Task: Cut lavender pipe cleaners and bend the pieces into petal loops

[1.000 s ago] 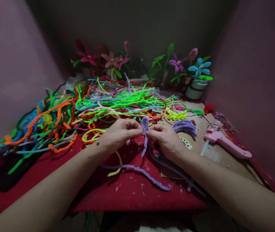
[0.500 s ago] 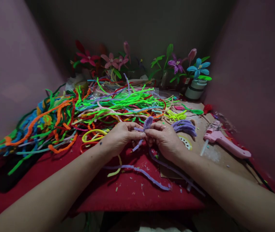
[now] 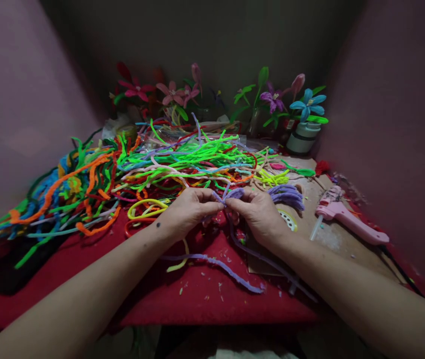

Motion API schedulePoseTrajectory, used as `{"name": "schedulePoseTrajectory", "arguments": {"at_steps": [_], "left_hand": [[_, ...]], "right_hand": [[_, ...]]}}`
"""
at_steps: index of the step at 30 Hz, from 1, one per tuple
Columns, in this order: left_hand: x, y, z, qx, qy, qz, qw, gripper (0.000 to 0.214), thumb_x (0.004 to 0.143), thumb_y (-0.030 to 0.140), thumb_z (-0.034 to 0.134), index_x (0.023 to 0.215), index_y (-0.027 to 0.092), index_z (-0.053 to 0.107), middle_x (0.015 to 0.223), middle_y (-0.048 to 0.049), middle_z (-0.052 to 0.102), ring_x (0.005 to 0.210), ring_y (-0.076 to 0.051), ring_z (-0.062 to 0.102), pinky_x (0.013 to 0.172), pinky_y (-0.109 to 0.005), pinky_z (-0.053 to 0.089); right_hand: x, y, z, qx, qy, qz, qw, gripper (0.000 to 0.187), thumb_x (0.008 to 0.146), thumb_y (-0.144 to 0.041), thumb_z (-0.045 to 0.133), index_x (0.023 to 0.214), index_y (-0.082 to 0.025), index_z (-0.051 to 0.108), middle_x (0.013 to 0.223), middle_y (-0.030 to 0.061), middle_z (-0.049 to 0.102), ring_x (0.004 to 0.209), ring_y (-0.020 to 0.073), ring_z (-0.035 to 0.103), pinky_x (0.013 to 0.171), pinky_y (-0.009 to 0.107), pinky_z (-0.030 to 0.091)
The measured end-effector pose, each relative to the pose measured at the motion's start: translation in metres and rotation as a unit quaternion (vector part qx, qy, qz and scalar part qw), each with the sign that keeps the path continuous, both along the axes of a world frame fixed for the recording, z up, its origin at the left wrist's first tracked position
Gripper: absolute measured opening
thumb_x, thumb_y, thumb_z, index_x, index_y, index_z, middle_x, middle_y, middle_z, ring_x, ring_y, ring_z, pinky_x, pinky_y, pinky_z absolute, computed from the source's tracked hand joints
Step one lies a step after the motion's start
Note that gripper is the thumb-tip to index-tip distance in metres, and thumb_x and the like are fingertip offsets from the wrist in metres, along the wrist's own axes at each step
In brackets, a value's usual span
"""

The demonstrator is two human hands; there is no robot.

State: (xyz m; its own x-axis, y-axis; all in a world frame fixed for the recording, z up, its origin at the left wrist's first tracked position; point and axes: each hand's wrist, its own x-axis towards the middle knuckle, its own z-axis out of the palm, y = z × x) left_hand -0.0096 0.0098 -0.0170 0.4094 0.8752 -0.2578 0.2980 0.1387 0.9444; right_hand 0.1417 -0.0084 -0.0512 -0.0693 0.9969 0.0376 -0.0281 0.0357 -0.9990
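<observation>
My left hand (image 3: 188, 209) and my right hand (image 3: 259, 214) meet at the middle of the table, both pinched on a small folded lilac pipe-cleaner loop (image 3: 232, 194). The loop now leans to the right between my fingertips. A longer lilac pipe cleaner (image 3: 220, 267) lies on the red cloth (image 3: 197, 299) just under my wrists. A bundle of folded lilac loops (image 3: 286, 196) rests right of my right hand.
A big heap of coloured pipe cleaners (image 3: 122, 174) fills the left and middle. A pink glue gun (image 3: 347, 219) lies at the right on a brown board (image 3: 332, 239). Finished pipe-cleaner flowers (image 3: 308, 105) stand along the back wall, one in a white pot (image 3: 302, 137).
The lilac loop stood upright with its tail hanging down; my fingers have turned it so it leans right and the tail is tucked up between my hands.
</observation>
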Motion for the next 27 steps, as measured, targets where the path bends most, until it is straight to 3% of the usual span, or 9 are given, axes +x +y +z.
{"name": "schedulePoseTrajectory", "arguments": {"at_steps": [6, 9, 14, 16, 17, 19, 22, 24, 27], "left_hand": [[0.0, 0.0, -0.004, 0.089, 0.038, -0.028, 0.995, 0.008, 0.073, 0.02, 0.054, 0.07, 0.013, 0.059, 0.05, 0.0057, 0.049, 0.045, -0.006, 0.042, 0.046, -0.019, 0.032], [-0.002, 0.001, -0.012, 0.237, 0.106, -0.046, 0.965, 0.011, 0.077, 0.018, 0.05, 0.071, 0.014, 0.058, 0.057, 0.0045, 0.051, 0.051, -0.007, 0.044, 0.051, -0.019, 0.035], [-0.007, 0.0, -0.026, 0.592, 0.276, -0.131, 0.746, 0.023, 0.086, 0.02, 0.041, 0.074, 0.015, 0.06, 0.071, -0.0045, 0.057, 0.067, -0.014, 0.049, 0.064, -0.027, 0.039], [-0.007, -0.001, -0.026, 0.629, 0.297, -0.146, 0.703, 0.026, 0.088, 0.021, 0.037, 0.082, 0.015, 0.061, 0.076, -0.0074, 0.059, 0.071, -0.017, 0.05, 0.068, -0.03, 0.04], [-0.007, -0.001, -0.024, 0.62, 0.286, -0.136, 0.718, 0.025, 0.088, 0.02, 0.037, 0.083, 0.014, 0.061, 0.078, -0.0079, 0.06, 0.073, -0.017, 0.051, 0.069, -0.03, 0.04], [-0.006, -0.001, -0.017, 0.537, 0.222, -0.095, 0.808, 0.023, 0.087, 0.021, 0.04, 0.083, 0.014, 0.061, 0.077, -0.0065, 0.06, 0.072, -0.015, 0.052, 0.068, -0.027, 0.041], [-0.007, 0.002, -0.007, 0.257, 0.068, -0.056, 0.962, 0.019, 0.083, 0.028, 0.048, 0.079, 0.013, 0.06, 0.068, -0.0013, 0.057, 0.061, -0.011, 0.051, 0.061, -0.024, 0.042], [-0.01, 0.006, -0.004, 0.069, -0.027, -0.055, 0.996, 0.021, 0.08, 0.033, 0.054, 0.075, 0.013, 0.06, 0.063, 0.0007, 0.054, 0.054, -0.009, 0.049, 0.054, -0.022, 0.041], [-0.014, 0.011, -0.005, -0.075, -0.1, -0.071, 0.99, 0.019, 0.074, 0.031, 0.062, 0.073, 0.012, 0.061, 0.063, 0.0002, 0.056, 0.05, -0.007, 0.049, 0.051, -0.021, 0.041]], "right_hand": [[0.0, -0.002, 0.004, -0.015, -0.043, 0.006, 0.999, 0.02, 0.071, -0.02, 0.054, 0.051, -0.016, 0.051, 0.04, -0.005, 0.046, 0.038, 0.0072, 0.04, 0.041, 0.022, 0.03], [0.001, -0.001, 0.004, -0.05, -0.022, 0.022, 0.998, 0.02, 0.071, -0.022, 0.053, 0.052, -0.016, 0.053, 0.039, -0.0045, 0.046, 0.034, 0.0077, 0.04, 0.037, 0.022, 0.029], [0.001, 0.001, 0.003, -0.106, 0.058, 0.043, 0.992, 0.017, 0.065, -0.02, 0.055, 0.048, -0.016, 0.051, 0.037, -0.005, 0.045, 0.031, 0.007, 0.037, 0.033, 0.021, 0.028], [0.001, 0.002, 0.002, -0.115, 0.08, 0.046, 0.989, 0.017, 0.064, -0.02, 0.057, 0.048, -0.016, 0.051, 0.039, -0.0048, 0.046, 0.032, 0.0065, 0.038, 0.033, 0.02, 0.03], [0.001, 0.003, 0.002, -0.113, 0.086, 0.043, 0.989, 0.017, 0.064, -0.021, 0.058, 0.049, -0.016, 0.052, 0.04, -0.0045, 0.047, 0.032, 0.0065, 0.038, 0.034, 0.02, 0.03], [0.002, 0.003, 0.002, -0.099, 0.09, 0.036, 0.99, 0.018, 0.066, -0.024, 0.06, 0.052, -0.015, 0.053, 0.042, -0.0041, 0.049, 0.034, 0.0067, 0.039, 0.035, 0.021, 0.03], [0.002, 0.002, 0.005, -0.054, 0.077, 0.034, 0.995, 0.018, 0.07, -0.025, 0.059, 0.055, -0.016, 0.053, 0.044, -0.0048, 0.048, 0.035, 0.0066, 0.039, 0.037, 0.021, 0.029], [0.002, 0.0, 0.008, -0.018, 0.051, 0.035, 0.998, 0.018, 0.071, -0.025, 0.059, 0.057, -0.016, 0.053, 0.045, -0.0053, 0.048, 0.037, 0.0062, 0.037, 0.038, 0.021, 0.028], [0.001, -0.004, 0.013, 0.021, 0.003, 0.035, 0.999, 0.015, 0.072, -0.025, 0.058, 0.061, -0.016, 0.055, 0.048, -0.0053, 0.048, 0.04, 0.0062, 0.038, 0.041, 0.021, 0.029]]}}
